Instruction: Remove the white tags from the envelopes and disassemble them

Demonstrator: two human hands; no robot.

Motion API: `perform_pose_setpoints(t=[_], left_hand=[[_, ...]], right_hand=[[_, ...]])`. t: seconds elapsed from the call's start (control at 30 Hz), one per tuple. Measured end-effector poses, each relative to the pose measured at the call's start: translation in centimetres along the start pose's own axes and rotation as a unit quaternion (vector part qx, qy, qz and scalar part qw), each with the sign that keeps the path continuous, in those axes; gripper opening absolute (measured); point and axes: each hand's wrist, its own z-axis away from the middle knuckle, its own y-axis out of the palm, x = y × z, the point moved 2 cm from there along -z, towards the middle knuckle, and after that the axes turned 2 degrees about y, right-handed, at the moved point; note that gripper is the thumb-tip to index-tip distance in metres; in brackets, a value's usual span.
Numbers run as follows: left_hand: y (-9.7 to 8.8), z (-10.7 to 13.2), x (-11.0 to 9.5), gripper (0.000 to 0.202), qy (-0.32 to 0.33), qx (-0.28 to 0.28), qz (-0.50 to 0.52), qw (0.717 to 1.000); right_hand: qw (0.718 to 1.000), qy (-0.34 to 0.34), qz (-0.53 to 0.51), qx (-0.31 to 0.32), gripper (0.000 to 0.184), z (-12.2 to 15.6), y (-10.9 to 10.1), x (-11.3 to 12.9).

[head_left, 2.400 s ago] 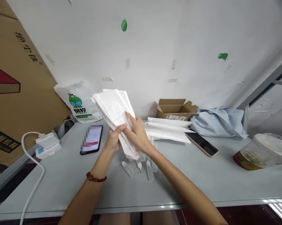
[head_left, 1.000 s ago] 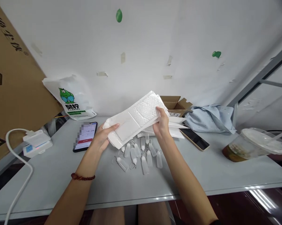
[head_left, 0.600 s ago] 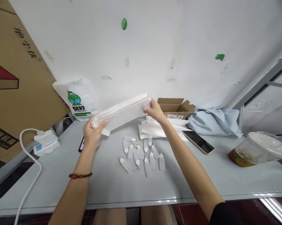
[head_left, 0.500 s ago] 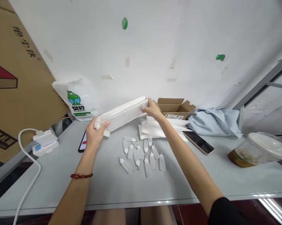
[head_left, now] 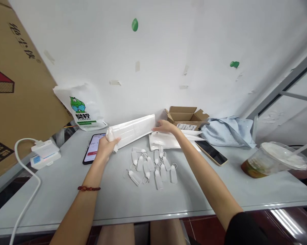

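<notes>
My left hand (head_left: 107, 147) is closed around the left end of a long, folded white plastic bag (head_left: 135, 131), its thumb on the near face. The bag slants up to the right over the back of the table. At its right end is my right hand (head_left: 166, 126), fingers stretched out beside the lower corner; whether they touch it is unclear. Below, several small translucent squeeze bottles (head_left: 146, 166) with thin loops at their caps lie in a loose cluster. More flat white bags (head_left: 163, 140) lie in a pile under my right hand.
A phone (head_left: 92, 149) lies by my left wrist, another phone (head_left: 213, 153) at right. Behind are an open cardboard box (head_left: 185, 119), blue cloth (head_left: 227, 131) and printed white bag (head_left: 82, 107). A lidded drink cup (head_left: 271, 161) stands right; a white charger (head_left: 45, 154) sits left.
The right end of the folded bag has dropped, and its broad face shows more. My right hand has loosened from gripping that end to stretched fingers. My left hand keeps its hold.
</notes>
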Motion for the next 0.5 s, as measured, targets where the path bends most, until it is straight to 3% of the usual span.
perform_pose_setpoints(t=[0.1, 0.2, 0.3, 0.4, 0.5], left_hand=[[0.4, -0.9, -0.1, 0.040, -0.008, -0.012, 0.041, 0.999], [1.5, -2.1, -0.1, 0.043, -0.040, 0.014, 0.083, 0.996], [2.6, -3.6, -0.3, 0.041, -0.071, 0.047, 0.085, 0.993], [3.8, -5.5, -0.7, 0.036, -0.112, 0.135, 0.064, 0.982], [5.0, -7.3, -1.5, 0.033, -0.037, 0.200, 0.020, 0.979]], right_hand=[[0.989, -0.018, 0.125, 0.073, 0.062, 2.7, -1.0, -0.6], [0.979, -0.055, 0.177, 0.086, 0.078, 5.7, -1.3, -1.1], [0.969, -0.082, 0.222, 0.065, 0.092, 7.9, -0.9, -2.0], [0.961, -0.118, 0.252, 0.007, 0.096, 9.0, -0.3, -3.5], [0.953, -0.132, 0.265, -0.066, 0.093, 9.8, 0.5, -5.0]])
